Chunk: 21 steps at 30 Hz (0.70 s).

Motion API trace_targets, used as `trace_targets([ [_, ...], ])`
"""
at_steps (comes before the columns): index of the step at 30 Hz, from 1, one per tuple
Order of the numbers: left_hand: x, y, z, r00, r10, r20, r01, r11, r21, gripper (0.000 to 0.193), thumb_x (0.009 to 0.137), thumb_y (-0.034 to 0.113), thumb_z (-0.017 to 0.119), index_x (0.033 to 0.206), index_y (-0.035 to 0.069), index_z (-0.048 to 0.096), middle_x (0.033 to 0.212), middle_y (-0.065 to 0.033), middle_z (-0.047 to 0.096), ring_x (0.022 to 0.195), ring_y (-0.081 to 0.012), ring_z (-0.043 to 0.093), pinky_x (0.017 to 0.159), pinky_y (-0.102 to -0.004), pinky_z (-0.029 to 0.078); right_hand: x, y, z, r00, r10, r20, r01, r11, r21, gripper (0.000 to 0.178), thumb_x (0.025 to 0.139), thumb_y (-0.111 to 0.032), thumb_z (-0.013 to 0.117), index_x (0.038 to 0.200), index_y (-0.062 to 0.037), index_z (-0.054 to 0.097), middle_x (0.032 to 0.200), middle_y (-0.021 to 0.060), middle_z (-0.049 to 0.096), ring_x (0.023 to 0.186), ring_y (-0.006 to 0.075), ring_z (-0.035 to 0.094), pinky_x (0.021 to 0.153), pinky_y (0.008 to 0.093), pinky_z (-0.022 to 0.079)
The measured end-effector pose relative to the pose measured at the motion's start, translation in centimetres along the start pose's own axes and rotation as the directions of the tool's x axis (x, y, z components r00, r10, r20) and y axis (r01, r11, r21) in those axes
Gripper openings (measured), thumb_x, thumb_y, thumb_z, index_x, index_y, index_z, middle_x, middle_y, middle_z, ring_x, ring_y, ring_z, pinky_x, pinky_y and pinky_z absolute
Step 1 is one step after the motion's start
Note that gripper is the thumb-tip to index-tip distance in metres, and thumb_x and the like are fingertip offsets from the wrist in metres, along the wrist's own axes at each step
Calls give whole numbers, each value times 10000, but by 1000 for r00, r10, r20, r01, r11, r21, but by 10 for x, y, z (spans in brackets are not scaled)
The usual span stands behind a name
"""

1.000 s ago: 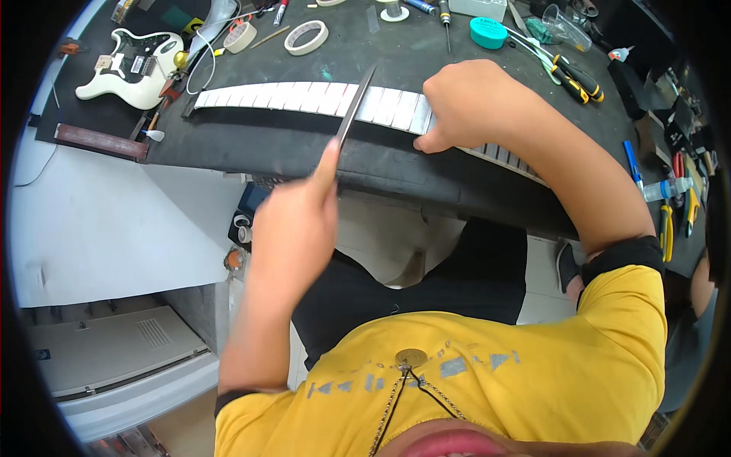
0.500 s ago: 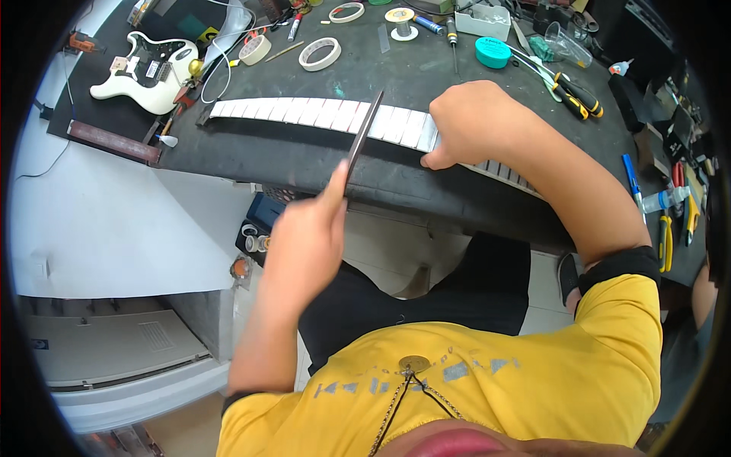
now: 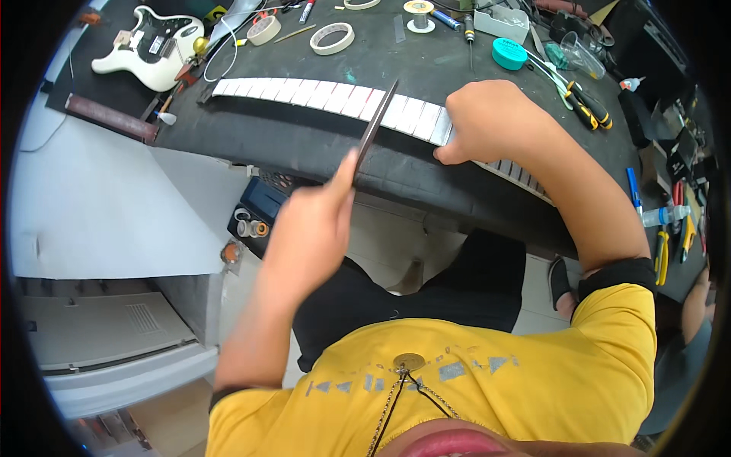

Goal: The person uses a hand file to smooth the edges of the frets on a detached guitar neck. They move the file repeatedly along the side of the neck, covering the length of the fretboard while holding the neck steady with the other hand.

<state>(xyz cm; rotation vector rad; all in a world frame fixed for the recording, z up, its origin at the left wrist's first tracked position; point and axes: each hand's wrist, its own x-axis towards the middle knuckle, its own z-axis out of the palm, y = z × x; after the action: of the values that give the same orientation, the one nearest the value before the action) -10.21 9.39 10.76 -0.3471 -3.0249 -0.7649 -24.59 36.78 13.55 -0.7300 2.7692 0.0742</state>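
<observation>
One long neck with masked frets (image 3: pixel 327 95) lies along the bench's near edge. The left hand (image 3: pixel 308 232) is clamped on one thin flat file (image 3: pixel 377 126), laid across the neck about midway, so the filing seems partway done. The right hand (image 3: pixel 487 122) presses down, curled on the neck. Behind lie two tape rolls (image 3: pixel 332 37) and one white guitar body (image 3: pixel 148 46).

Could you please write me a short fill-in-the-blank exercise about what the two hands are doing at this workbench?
1. The left hand holds a thin flat ____ by its near end.
2. The right hand presses down on the long taped ____.
3. The small electric guitar body at the far left is ____ in colour.

Missing words: file; guitar neck; white
</observation>
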Motion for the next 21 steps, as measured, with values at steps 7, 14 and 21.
trace_targets([
  [7,53,8,2,1000,-12,12,12,1000,-7,504,1139,89,646,1642,60,624,1145,-353,755,1049,-551,730,929,-505,610,0,1,5,999,35,-18,-35,999,-6,496,868,-534,837,811,-41,843,756,121,798,809,344,817,805,460,671],
  [14,-53,0,6,999,-25,-36,24,999,-21,603,1091,-6,655,1686,68,594,1071,-355,753,935,-548,749,852,-497,620,0,-4,0,1000,16,-3,-16,999,-29,530,865,-541,838,892,-13,871,844,173,829,845,373,829,838,466,674],
  [21,72,5,0,999,44,-20,-43,998,43,500,1135,78,639,1632,35,619,978,-349,728,912,-565,707,815,-538,576,1,-2,5,998,8,-65,-9,1000,-18,567,858,-553,844,947,7,875,890,197,837,877,387,834,839,476,675],
])
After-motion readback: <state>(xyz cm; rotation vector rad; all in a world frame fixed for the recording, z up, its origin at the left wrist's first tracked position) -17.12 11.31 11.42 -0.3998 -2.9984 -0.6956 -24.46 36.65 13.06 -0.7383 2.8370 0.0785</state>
